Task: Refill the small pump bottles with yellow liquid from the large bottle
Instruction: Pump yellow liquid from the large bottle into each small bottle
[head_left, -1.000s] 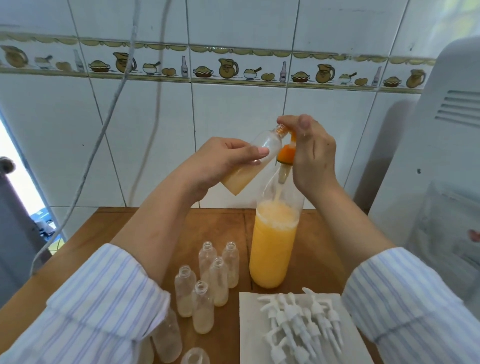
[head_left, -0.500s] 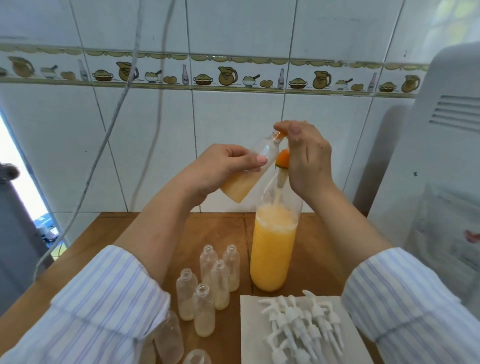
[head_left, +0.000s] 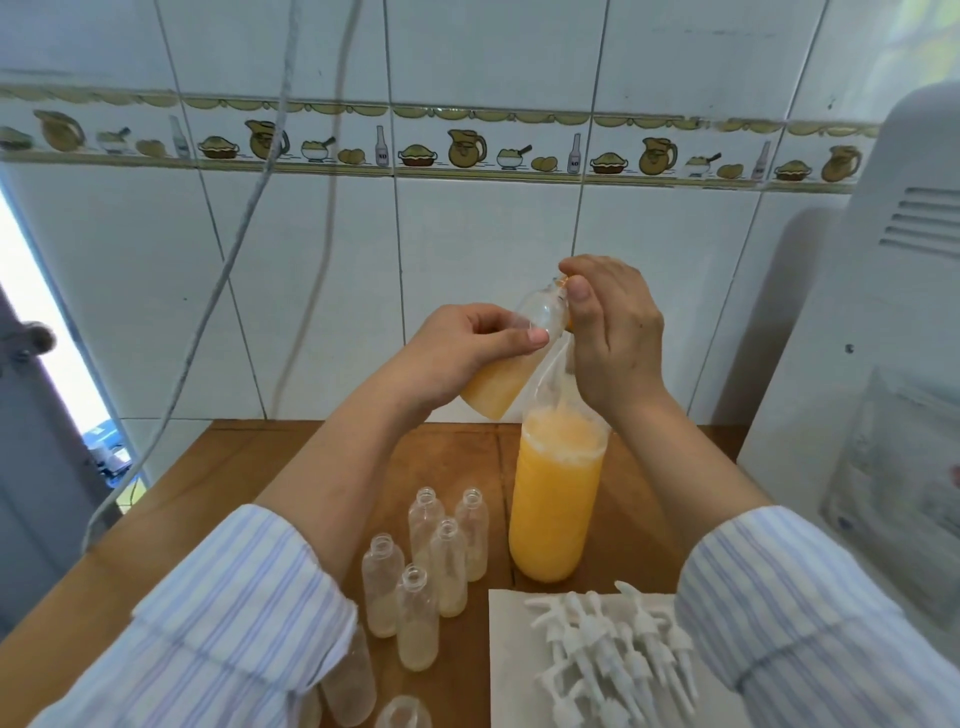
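A small bottle (head_left: 511, 371), part full of yellow liquid, was held tilted by the left hand (head_left: 460, 358), fingers clamped on it. Its neck was pinched by the right hand (head_left: 613, 332) above the big bottle (head_left: 556, 499) on the table (head_left: 218, 467).

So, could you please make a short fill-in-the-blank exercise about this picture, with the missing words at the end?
1. The left hand holds a small bottle tilted, with ____ liquid in its lower end.
2. The large bottle stands on a ____ table.
3. The white pump heads lie on a white ____.
4. The right hand pinches at the small bottle's ____.

Missing words: yellow; wooden; sheet; neck
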